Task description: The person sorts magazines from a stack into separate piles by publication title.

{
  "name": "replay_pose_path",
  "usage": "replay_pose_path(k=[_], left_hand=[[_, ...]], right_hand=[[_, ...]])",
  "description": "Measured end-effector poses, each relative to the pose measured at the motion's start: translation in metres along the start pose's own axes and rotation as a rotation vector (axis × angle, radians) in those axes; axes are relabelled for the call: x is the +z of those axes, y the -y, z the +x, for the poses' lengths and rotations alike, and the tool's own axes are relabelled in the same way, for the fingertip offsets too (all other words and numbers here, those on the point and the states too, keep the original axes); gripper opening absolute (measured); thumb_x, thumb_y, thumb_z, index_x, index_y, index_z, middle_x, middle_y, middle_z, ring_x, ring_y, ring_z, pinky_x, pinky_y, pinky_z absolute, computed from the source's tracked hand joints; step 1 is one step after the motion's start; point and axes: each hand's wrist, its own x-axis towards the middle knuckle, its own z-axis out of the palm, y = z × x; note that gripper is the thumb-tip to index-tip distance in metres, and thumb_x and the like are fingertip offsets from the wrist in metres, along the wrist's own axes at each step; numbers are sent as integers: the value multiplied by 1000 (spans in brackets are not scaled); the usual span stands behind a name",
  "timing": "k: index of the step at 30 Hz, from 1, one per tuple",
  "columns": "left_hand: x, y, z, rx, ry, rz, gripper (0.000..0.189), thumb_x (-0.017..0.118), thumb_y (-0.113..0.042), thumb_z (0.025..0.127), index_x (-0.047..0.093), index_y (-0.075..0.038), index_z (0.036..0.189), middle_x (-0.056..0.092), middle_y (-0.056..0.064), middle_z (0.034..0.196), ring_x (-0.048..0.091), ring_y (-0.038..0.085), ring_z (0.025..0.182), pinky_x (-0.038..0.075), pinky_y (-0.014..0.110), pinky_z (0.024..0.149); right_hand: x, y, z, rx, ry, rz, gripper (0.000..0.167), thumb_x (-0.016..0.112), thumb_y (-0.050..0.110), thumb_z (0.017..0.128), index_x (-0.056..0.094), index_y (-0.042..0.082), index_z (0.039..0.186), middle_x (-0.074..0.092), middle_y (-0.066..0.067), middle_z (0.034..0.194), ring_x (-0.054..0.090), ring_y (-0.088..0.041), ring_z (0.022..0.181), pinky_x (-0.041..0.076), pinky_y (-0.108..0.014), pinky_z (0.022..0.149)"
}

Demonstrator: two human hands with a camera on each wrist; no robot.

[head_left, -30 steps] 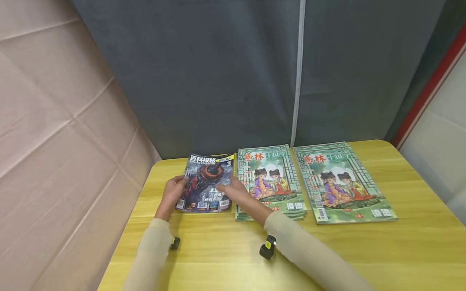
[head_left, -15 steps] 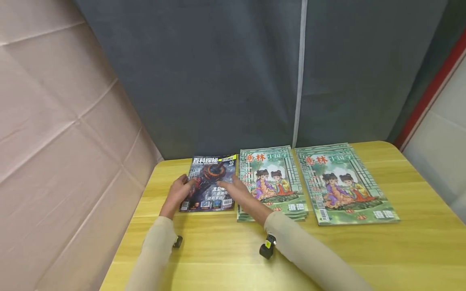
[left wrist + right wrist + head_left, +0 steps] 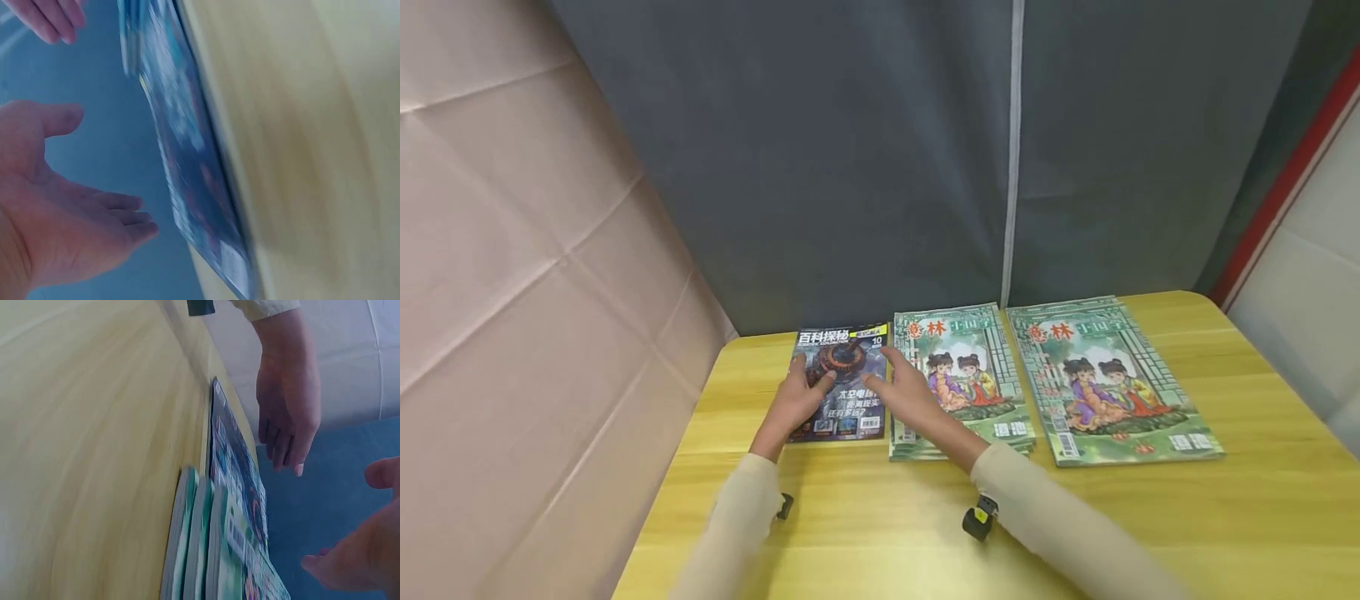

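Hovering above the dark magazine (image 3: 850, 398) are 2 hands (image 3: 794, 402) (image 3: 915, 397).

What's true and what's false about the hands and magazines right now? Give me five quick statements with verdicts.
1. The dark magazine lies left of the middle green stack. True.
2. The left hand and right hand hold nothing. True.
3. The left hand presses on the dark magazine. False: it is apart, above it.
4. The dark magazine lies face down. False: its cover faces up.
5. The right green stack rests on the table. True.
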Motion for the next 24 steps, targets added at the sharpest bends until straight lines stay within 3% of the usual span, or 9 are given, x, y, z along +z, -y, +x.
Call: replay_pose_path(k=[2, 4, 6, 9, 12, 14, 18, 24], left_hand=[[9, -10, -5, 44, 9, -1, 91, 57, -47, 106, 10, -1, 169, 35, 32, 167, 40, 49, 152, 38, 65, 124], [18, -21, -9, 74, 15, 7, 88, 58, -47, 106, 14, -5, 169, 44, 30, 162, 48, 49, 147, 44, 65, 118], [25, -30, -14, 94, 35, 16, 84, 57, -48, 106, 17, -11, 170, 50, 28, 159, 59, 48, 136, 51, 64, 110], [33, -40, -19, 113, 83, 5, 83, 55, -50, 107, 15, -16, 171, 45, 23, 164, 60, 47, 135, 51, 64, 110], [42, -48, -22, 155, 115, -8, 81, 55, -50, 107, 16, -19, 171, 39, 19, 169, 52, 47, 145, 44, 65, 118], [51, -56, -24, 170, 131, -10, 81, 56, -51, 106, 17, -22, 171, 36, 17, 171, 47, 47, 149, 39, 66, 122], [71, -73, -28, 186, 149, -28, 89, 62, -51, 104, 15, -18, 171, 30, 15, 174, 36, 44, 156, 31, 65, 128], [94, -90, -34, 112, 190, -120, 108, 69, -52, 97, 3, -10, 171, 16, 19, 177, 22, 42, 162, 20, 63, 132]], right_hand=[[-12, -6, -3, -7, -27, -44, 75, 66, 39, 100, 37, 13, 164, 44, -17, 167, 44, -43, 152, 38, -64, 124], [-26, -15, -5, -20, -42, -87, 74, 66, 38, 101, 37, 11, 163, 47, -19, 164, 64, -39, 131, 47, -62, 117], [-40, -26, -6, -32, -58, -127, 72, 65, 37, 102, 37, 10, 163, 51, -20, 160, 71, -37, 115, 53, -59, 109], [-60, -41, -6, -39, -74, -169, 69, 61, 34, 104, 38, 7, 162, 54, -22, 157, 72, -36, 103, 56, -56, 103], [-79, -52, -5, -31, -95, -204, 67, 60, 32, 105, 38, 3, 161, 52, -23, 158, 59, -45, 136, 48, -62, 115], [-93, -59, -6, -25, -113, -229, 68, 60, 32, 105, 38, 1, 161, 50, -25, 159, 53, -46, 141, 45, -63, 118], [-120, -73, -10, -1, -146, -275, 73, 63, 31, 103, 33, 1, 163, 42, -28, 164, 47, -50, 145, 43, -67, 118], [-142, -90, -19, 32, -181, -289, 86, 71, 22, 97, 24, -3, 165, 39, -33, 163, 42, -54, 146, 39, -69, 120]])
